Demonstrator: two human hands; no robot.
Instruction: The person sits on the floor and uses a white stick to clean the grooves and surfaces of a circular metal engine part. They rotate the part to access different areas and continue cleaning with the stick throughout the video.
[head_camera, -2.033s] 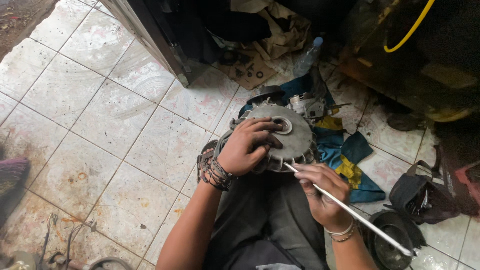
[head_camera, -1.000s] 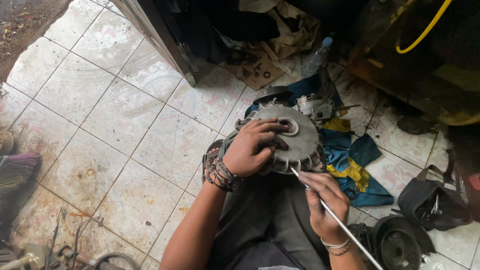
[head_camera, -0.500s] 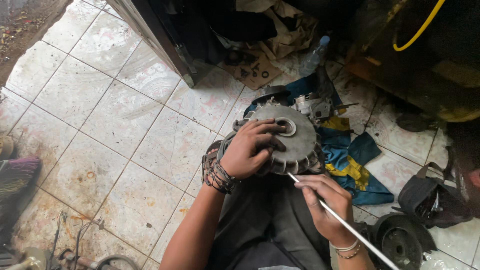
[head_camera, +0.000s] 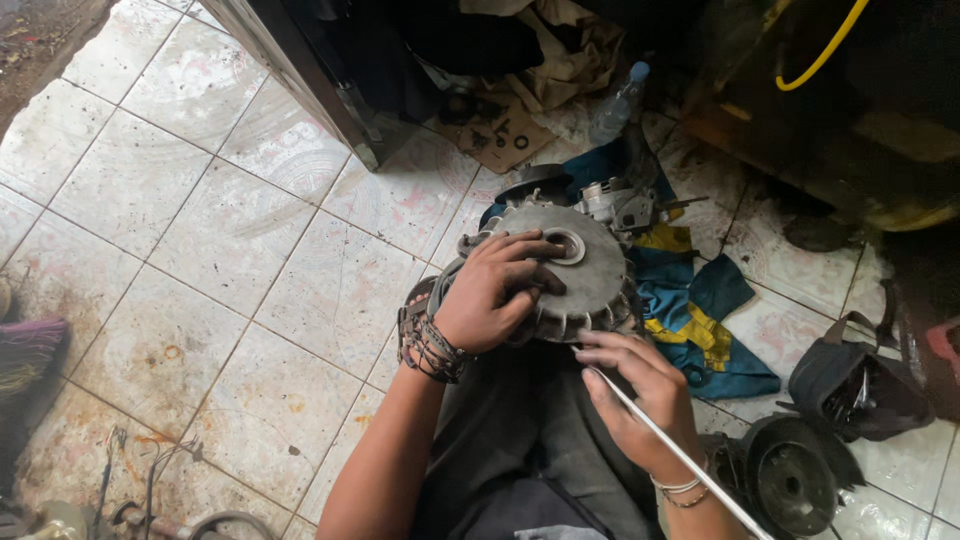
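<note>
A round grey metal housing with cooling slots (head_camera: 590, 275) rests on my lap, a bearing hole near its top. My left hand (head_camera: 495, 290), with several bracelets on the wrist, lies spread over the housing's left side and grips it. My right hand (head_camera: 630, 395) holds a long thin white rod (head_camera: 680, 455) like a pen; the rod's tip touches the housing's lower rim and its tail runs down to the right.
A blue and yellow cloth (head_camera: 700, 320) lies under small metal parts (head_camera: 620, 205) beyond the housing. A plastic bottle (head_camera: 615, 105), cardboard with small parts (head_camera: 495, 135), a yellow hose (head_camera: 820, 50), a dark bag (head_camera: 850, 380) and a black round part (head_camera: 795, 485) sit around on the tiled floor (head_camera: 200, 250).
The view has shifted slightly. My left hand stays on the housing; my right hand has kept the rod's tip at the lower rim with only small moves.
</note>
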